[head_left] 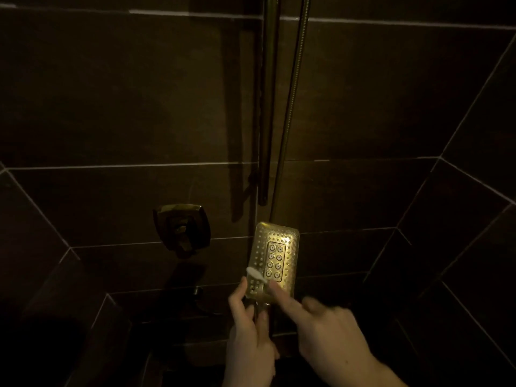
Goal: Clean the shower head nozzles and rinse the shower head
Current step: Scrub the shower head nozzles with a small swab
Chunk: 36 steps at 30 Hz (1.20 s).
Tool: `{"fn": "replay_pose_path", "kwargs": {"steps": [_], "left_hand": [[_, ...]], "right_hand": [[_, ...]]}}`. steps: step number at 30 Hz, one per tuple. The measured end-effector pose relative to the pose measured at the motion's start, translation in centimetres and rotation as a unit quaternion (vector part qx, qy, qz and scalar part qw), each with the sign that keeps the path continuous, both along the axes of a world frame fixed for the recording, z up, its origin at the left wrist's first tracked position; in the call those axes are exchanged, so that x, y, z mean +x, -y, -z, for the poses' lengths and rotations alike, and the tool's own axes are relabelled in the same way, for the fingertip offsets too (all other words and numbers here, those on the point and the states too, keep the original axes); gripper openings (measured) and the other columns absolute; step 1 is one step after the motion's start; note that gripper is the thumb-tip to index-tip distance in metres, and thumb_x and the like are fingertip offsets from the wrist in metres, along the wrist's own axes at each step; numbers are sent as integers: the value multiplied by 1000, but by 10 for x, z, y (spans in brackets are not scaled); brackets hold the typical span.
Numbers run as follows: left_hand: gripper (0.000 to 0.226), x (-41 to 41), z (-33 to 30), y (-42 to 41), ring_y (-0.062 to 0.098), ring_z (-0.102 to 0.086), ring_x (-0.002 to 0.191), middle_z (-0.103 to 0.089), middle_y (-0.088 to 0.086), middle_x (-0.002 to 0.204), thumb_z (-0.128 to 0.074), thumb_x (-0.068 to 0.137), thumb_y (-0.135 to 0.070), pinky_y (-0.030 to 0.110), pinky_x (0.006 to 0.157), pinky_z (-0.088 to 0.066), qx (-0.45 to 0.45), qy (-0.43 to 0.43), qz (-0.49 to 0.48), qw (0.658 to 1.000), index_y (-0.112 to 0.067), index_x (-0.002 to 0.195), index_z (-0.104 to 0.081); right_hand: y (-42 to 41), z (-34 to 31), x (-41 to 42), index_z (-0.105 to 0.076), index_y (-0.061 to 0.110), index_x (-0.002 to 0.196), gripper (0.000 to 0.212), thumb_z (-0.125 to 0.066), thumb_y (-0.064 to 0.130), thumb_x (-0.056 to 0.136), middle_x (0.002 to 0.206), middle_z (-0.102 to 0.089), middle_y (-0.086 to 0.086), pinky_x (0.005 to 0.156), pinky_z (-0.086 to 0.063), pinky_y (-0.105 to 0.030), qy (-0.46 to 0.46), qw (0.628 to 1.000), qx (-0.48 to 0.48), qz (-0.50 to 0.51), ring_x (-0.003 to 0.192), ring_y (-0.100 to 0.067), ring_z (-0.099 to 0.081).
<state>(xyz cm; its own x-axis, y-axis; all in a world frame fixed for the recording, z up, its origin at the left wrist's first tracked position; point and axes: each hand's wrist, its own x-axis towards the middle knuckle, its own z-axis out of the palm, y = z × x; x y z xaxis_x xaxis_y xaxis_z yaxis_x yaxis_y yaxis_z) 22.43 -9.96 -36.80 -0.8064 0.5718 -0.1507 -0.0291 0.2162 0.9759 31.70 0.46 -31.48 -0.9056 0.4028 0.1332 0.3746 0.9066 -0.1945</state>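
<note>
A rectangular brass-coloured shower head (282, 241) faces me low in the middle of the head view, its face dotted with small holes around a panel of round nozzles. My left hand (250, 339) grips its handle from below, thumb resting on the lower left edge. My right hand (329, 336) holds a small white-headed brush (255, 274) whose head lies across the lower left of the face. The brush handle is mostly hidden by my fingers.
Dark brown wall tiles with pale grout surround everything. A vertical slide rail (266, 107) and metal hose (291, 107) run down the wall above the shower head. A square valve handle (181, 230) sits to the left. The light is very dim.
</note>
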Motion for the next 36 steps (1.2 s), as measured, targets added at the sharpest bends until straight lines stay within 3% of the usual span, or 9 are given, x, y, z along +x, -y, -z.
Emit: {"fn": "replay_pose_path", "kwargs": {"steps": [5, 10, 14, 18, 22, 24, 29, 32, 36], "left_hand": [[68, -1, 0, -5, 22, -70, 70, -70, -7, 112, -50, 104, -20, 28, 49, -50, -1, 19, -10, 1000, -73, 127, -13], [64, -6, 1, -3, 4, -73, 69, -68, -16, 109, -52, 103, -22, 23, 55, -57, 26, 21, -25, 999, -68, 129, -14], [63, -2, 0, -4, 21, -70, 52, -68, -8, 118, -55, 101, -30, 31, 47, -56, 28, 16, -38, 999, -76, 121, -17], [67, -4, -1, -4, 10, -73, 70, -70, -11, 118, -54, 102, -20, 29, 62, -56, 42, 16, -37, 998, -75, 117, -20], [65, -2, -4, -5, 27, -70, 63, -71, 0, 115, -58, 98, -30, 39, 55, -55, 37, 37, -44, 998, -71, 127, -18], [65, -1, -4, -5, 26, -71, 60, -71, 0, 118, -56, 101, -25, 37, 52, -55, 40, 40, -47, 997, -70, 129, -18], [63, -2, -5, -4, 28, -72, 60, -73, -6, 110, -57, 100, -24, 38, 49, -56, 38, 52, -38, 997, -69, 129, -23], [67, 0, -7, -3, 24, -66, 51, -72, -9, 107, -52, 102, -23, 32, 44, -51, 29, 23, -33, 999, -76, 123, -17], [82, 0, -13, -2, 22, -72, 98, -67, -15, 126, -50, 102, -15, 46, 82, -60, 20, -10, -5, 1000, -87, 111, -11]], "right_hand": [[-27, -8, -2, 17, 53, 146, 107, -63, 19, 84, 66, -50, 10, 41, -44, -21, -48, 994, 18, 94, 42, -3, -43], [10, 5, 4, -16, 40, 153, 121, -83, 29, 53, 56, -53, 6, 34, -38, -20, -20, 999, 23, -13, 33, -7, -46], [-6, 2, 2, -13, 46, 152, 95, -64, 21, 76, 64, -53, 9, 40, -48, -26, -70, 992, -29, 96, 43, -7, -52], [16, 5, 1, -19, 45, 151, 79, -39, 42, 75, 61, -54, 5, 36, -49, -29, -41, 999, -27, 9, 38, -11, -51], [-10, -4, 2, -10, 47, 151, 99, -64, 19, 74, 62, -50, 9, 39, -44, -22, -69, 992, -1, 108, 41, -8, -47], [-3, -1, 4, -1, 48, 151, 99, -61, 23, 77, 65, -53, 7, 40, -47, -24, -48, 998, 10, 38, 42, -8, -50], [-7, -6, 11, -34, 37, 149, 106, -83, 12, 58, 55, -49, 7, 31, -41, -21, -71, 996, -2, 61, 34, -8, -43], [-7, -5, 9, -28, 36, 151, 109, -82, 10, 61, 58, -51, 8, 34, -42, -21, -75, 995, -13, 62, 36, -7, -45], [6, 0, 8, -13, 40, 154, 101, -70, 21, 73, 61, -55, 8, 34, -47, -24, -81, 996, 11, -19, 38, -5, -48]]}}
